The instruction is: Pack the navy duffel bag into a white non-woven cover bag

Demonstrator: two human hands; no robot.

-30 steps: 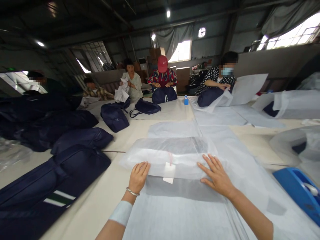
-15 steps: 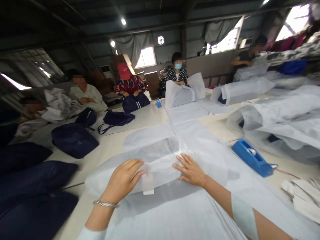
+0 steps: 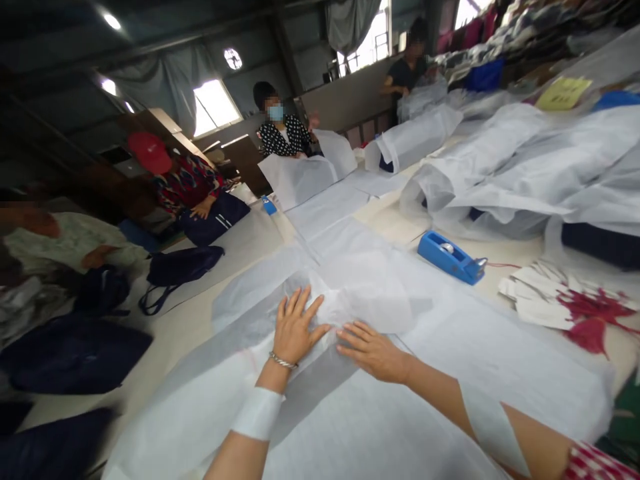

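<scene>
Thin, translucent white sheeting point(image 3: 350, 427) lies in layers on the table in front of me. My left hand point(image 3: 296, 328) rests on its folded part, palm down, with the fingers spread. A bracelet circles that wrist, and a pale band wraps the forearm. Just to the right, my right hand point(image 3: 376, 353) lies on the same sheeting with its fingers stretched out, close to the left thumb. Neither hand grips anything. A pale band also crosses the right forearm.
A blue tape dispenser point(image 3: 450, 258) stands right of the sheeting. Beyond it lie bags wrapped in white sheeting point(image 3: 490, 153). Pale tags with red strings point(image 3: 555, 303) are at the right. Navy bags point(image 3: 75, 353) line the left, and several co-workers work across the table.
My left hand has moved right and forward across the sheeting, close to my right hand, with its fingers now spread. The view has swung to the right. A pale tag near the left hand no longer shows.
</scene>
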